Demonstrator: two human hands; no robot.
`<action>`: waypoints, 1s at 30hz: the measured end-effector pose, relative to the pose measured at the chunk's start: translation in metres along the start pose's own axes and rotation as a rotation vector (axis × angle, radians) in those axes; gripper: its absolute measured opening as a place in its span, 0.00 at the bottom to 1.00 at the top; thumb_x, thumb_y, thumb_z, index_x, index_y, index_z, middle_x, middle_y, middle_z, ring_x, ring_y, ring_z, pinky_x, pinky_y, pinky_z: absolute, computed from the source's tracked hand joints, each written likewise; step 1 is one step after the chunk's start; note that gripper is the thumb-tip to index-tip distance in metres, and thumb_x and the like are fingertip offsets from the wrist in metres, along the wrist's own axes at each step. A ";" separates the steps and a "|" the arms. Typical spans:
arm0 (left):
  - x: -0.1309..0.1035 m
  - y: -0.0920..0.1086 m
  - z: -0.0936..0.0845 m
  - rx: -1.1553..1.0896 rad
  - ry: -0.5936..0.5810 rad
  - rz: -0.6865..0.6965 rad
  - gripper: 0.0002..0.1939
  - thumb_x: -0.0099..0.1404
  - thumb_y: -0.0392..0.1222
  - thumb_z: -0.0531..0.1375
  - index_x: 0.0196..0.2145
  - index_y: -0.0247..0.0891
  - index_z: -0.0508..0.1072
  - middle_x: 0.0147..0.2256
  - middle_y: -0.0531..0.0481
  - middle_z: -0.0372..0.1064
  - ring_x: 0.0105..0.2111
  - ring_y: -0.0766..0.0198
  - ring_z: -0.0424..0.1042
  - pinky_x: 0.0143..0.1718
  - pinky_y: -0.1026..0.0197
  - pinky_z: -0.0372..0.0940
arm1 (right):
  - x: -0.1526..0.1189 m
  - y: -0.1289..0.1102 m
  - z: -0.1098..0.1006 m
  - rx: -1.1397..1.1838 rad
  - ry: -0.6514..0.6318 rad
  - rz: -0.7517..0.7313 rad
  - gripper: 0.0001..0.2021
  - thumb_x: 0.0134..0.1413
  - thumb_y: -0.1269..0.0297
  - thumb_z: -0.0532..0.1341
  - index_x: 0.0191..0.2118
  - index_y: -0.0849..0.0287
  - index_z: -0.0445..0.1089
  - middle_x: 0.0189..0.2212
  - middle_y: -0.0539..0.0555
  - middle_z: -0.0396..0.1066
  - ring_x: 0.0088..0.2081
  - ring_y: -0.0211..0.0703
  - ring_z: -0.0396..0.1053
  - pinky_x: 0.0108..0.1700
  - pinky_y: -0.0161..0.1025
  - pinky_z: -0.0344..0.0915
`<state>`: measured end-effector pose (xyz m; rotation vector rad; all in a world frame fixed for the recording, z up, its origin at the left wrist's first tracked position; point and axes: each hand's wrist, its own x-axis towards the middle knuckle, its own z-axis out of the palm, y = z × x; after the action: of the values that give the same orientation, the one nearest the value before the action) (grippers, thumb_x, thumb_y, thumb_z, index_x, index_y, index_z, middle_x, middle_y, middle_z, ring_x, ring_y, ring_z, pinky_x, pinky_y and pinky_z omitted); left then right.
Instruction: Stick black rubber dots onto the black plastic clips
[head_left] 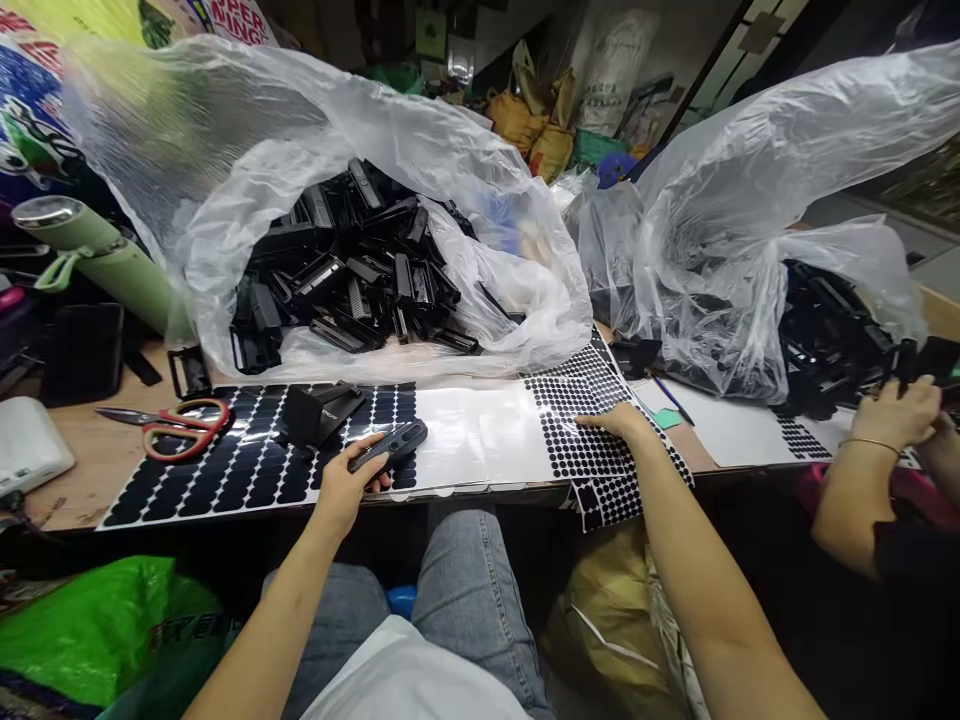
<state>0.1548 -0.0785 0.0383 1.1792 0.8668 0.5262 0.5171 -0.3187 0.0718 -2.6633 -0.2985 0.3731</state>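
My left hand [358, 474] is closed around a long black plastic part [391, 448] with round recesses, held above the front edge of the sheets. On the sheet of small round black stickers [559, 440], my right hand [619, 424] rests with a finger stretched out to the left. Whether a sticker is at its fingertip is too small to tell. Left of my left hand, a sheet of larger oblong black stickers [247, 475] carries some loose black parts [321, 412]. White backing [480, 430] lies between the two sticker areas.
Behind the sheets, a clear plastic bag [525, 340] holds a heap of black parts [360, 270]. Scissors [176, 428], a phone [81, 352] and a green bottle [105, 262] are at left. A co-worker's hands [904, 410] handle black parts at far right, beside another bag [720, 330].
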 end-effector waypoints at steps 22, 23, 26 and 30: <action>0.001 0.004 -0.006 -0.102 0.005 -0.025 0.29 0.49 0.43 0.64 0.48 0.29 0.65 0.17 0.52 0.67 0.18 0.68 0.65 0.18 0.69 0.57 | 0.021 0.058 -0.089 0.105 0.277 -0.138 0.10 0.36 0.60 0.65 0.23 0.59 0.66 0.23 0.59 0.68 0.25 0.43 0.62 0.30 0.42 0.55; 0.001 0.004 -0.006 -0.104 0.005 -0.022 0.29 0.49 0.43 0.64 0.48 0.29 0.65 0.17 0.52 0.67 0.18 0.68 0.65 0.18 0.69 0.57 | 0.024 0.065 -0.092 0.075 0.282 -0.121 0.09 0.37 0.60 0.64 0.24 0.59 0.66 0.24 0.60 0.69 0.26 0.44 0.63 0.31 0.43 0.55; 0.001 0.004 -0.005 -0.101 -0.003 -0.030 0.28 0.49 0.42 0.65 0.47 0.30 0.66 0.17 0.52 0.67 0.18 0.68 0.66 0.18 0.69 0.57 | 0.029 0.074 -0.091 -0.040 0.282 -0.057 0.14 0.36 0.60 0.65 0.31 0.62 0.68 0.33 0.67 0.70 0.35 0.54 0.67 0.36 0.46 0.57; -0.007 0.013 -0.002 -0.089 -0.039 -0.049 0.28 0.49 0.42 0.65 0.48 0.31 0.66 0.18 0.52 0.67 0.19 0.69 0.66 0.19 0.70 0.58 | 0.012 0.056 -0.054 -0.101 0.294 -0.095 0.21 0.40 0.57 0.63 0.40 0.66 0.66 0.41 0.69 0.68 0.44 0.57 0.65 0.43 0.48 0.58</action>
<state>0.1506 -0.0784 0.0524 1.0817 0.8290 0.4955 0.5534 -0.3862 0.0915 -2.7408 -0.3571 -0.0658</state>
